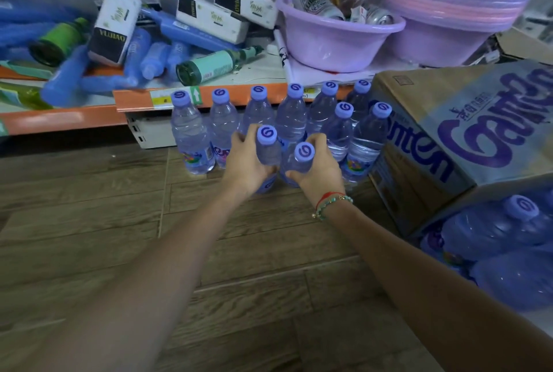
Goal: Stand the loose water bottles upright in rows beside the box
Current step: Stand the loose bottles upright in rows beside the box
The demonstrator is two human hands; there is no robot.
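Observation:
Several clear water bottles with purple caps stand upright on the wooden floor, a back row (223, 120) along the shelf base and two more (366, 138) beside the cardboard Ganten box (466, 132). My left hand (247, 162) grips one upright bottle (267, 144) in front of the back row. My right hand (320, 168) grips another upright bottle (300, 159) right beside it. Both held bottles are near or on the floor; their bases are hidden. More loose bottles (508, 240) lie on their sides at the lower right under the box flap.
A low orange-edged shelf (137, 99) behind the bottles holds blue bottles, green glass bottles and tissue packs. Two purple basins (332, 39) stand at the back right, one with cans. Wooden floor (89, 222) stretches left and toward me.

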